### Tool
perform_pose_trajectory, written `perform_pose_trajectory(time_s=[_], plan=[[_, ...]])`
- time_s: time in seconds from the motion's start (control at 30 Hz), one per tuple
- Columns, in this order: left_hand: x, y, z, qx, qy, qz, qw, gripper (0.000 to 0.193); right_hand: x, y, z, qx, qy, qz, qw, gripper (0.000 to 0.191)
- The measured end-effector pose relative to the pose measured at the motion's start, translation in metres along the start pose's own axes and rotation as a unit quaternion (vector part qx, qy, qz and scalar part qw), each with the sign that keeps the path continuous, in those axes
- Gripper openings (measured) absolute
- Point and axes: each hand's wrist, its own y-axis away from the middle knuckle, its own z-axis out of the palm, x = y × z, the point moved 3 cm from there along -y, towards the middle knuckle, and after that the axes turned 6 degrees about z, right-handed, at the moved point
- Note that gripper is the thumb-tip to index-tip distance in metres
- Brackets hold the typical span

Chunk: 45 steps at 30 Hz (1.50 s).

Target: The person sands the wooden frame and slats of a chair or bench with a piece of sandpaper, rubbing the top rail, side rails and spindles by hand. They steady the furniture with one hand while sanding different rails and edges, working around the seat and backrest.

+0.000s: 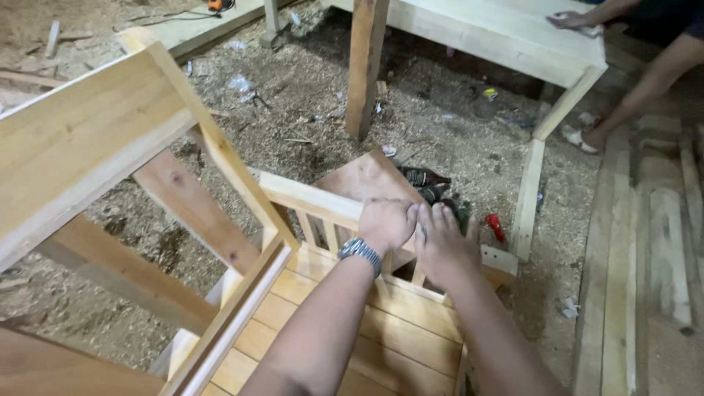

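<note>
My left hand, with a metal watch on its wrist, is closed over the top rail of a pale wooden frame with short upright spindles. My right hand lies right beside it on the same rail, fingers pressed down over the wood. Whether anything small sits under the fingers I cannot tell. Below both arms runs a slatted wooden panel. A large wooden side frame rises at the left.
Sawdust covers the floor. A wooden post stands behind the rail, with dark bottles and a red object near it. Another person's hand rests on a large wooden frame at the top right; their foot is nearby. Planks lie right.
</note>
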Motion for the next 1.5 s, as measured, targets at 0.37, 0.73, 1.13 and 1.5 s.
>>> perform_pose_trajectory(time_s=[0.37, 0.73, 1.13, 1.5], plan=[[0.003, 0.003, -0.013, -0.032, 0.049, -0.042, 0.997, 0.048, -0.002, -0.025, 0.001, -0.017, -0.015, 0.015, 1.0, 0.065], [-0.006, 0.0, -0.006, -0.034, 0.014, -0.028, 0.999, 0.049, -0.006, 0.002, -0.003, -0.041, 0.01, 0.012, 0.999, 0.069], [-0.012, 0.0, -0.006, -0.018, 0.076, -0.028, 0.997, 0.047, 0.056, -0.04, 0.004, -0.078, -0.51, 0.0, 0.857, 0.066], [-0.021, 0.0, -0.024, 0.066, 0.357, -0.074, 0.929, 0.044, 0.034, -0.001, -0.026, -0.007, -0.016, 0.082, 0.996, 0.048]])
